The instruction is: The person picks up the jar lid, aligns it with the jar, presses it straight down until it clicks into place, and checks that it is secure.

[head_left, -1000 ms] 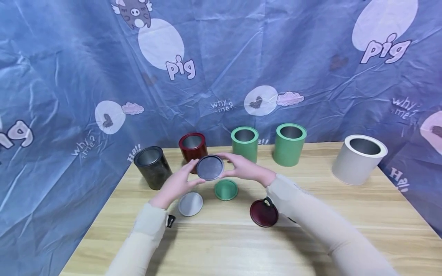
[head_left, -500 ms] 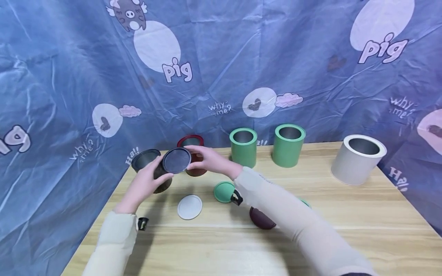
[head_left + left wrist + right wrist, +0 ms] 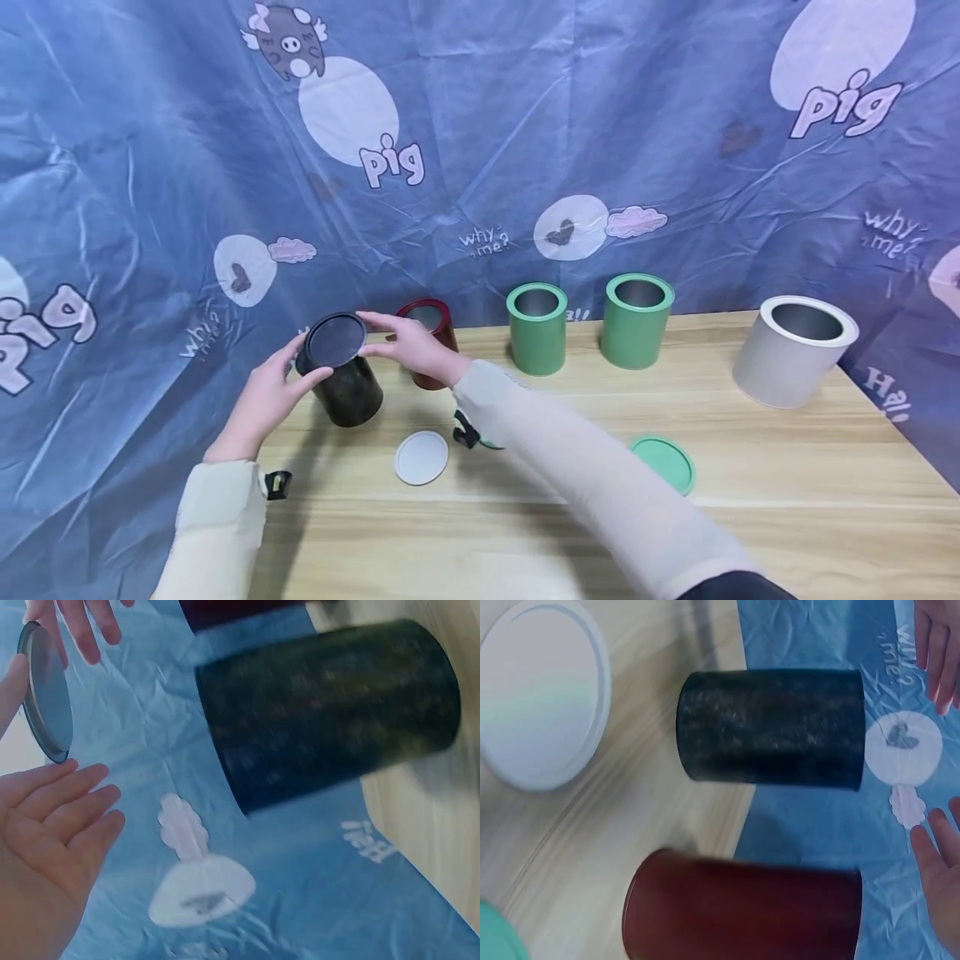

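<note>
A round black lid [image 3: 337, 339] is held by both hands over the black canister [image 3: 349, 393] at the back left. The left hand [image 3: 261, 398] grips its near left edge between thumb and fingers. On the other side the right hand [image 3: 417, 345] holds the rim with thumb and fingertips. From the left wrist, the lid [image 3: 51, 697] is seen edge-on, apart from the mouth of the upright canister [image 3: 330, 712]. The right wrist view shows the black canister [image 3: 772, 727] and fingers of the right hand [image 3: 939, 877]; the lid is outside that view.
An uncovered dark red canister [image 3: 442, 333] stands just behind the right hand. Further right are two green canisters [image 3: 538, 346] and a white one [image 3: 780, 367]. A white lid [image 3: 422, 457] and a green lid [image 3: 663, 464] lie on the wooden table [image 3: 420, 542]; the right sleeve [image 3: 562, 467] covers others.
Both hands have carried the black lid leftward, from in front of the red canister to over the black one. The right forearm now hides the dark red lid.
</note>
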Demonstrator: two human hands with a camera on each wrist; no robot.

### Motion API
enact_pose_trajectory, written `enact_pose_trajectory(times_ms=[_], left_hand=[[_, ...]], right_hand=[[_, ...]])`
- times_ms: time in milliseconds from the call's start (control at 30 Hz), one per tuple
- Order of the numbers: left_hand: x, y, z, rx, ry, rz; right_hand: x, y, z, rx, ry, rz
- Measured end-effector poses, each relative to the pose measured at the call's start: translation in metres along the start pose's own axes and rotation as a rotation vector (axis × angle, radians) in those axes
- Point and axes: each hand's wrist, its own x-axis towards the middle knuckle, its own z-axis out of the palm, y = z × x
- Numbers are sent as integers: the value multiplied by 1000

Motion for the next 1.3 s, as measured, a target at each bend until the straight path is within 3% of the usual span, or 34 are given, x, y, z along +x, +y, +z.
enact_pose_trajectory(times_ms=[100,367,767,1033,1133,1300], left_hand=[[0,-10,-4,-2,1,-23],[2,-30,-7,-32,-31,-85],[0,-57,-6,-82,-43,-109],[11,-60,-4,-96,-61,-96],[18,-58,-2,-99,-91,-95],[24,-56,4,-97,-127,-84]], right_hand=[[9,-4,10,-17,-5,12],[26,-6,26,-229,-42,17],[43,0,51,-173,-103,0],[50,2,48,-217,-88,13],[50,5,45,-266,-81,29],[46,11,42,-261,-94,75]])
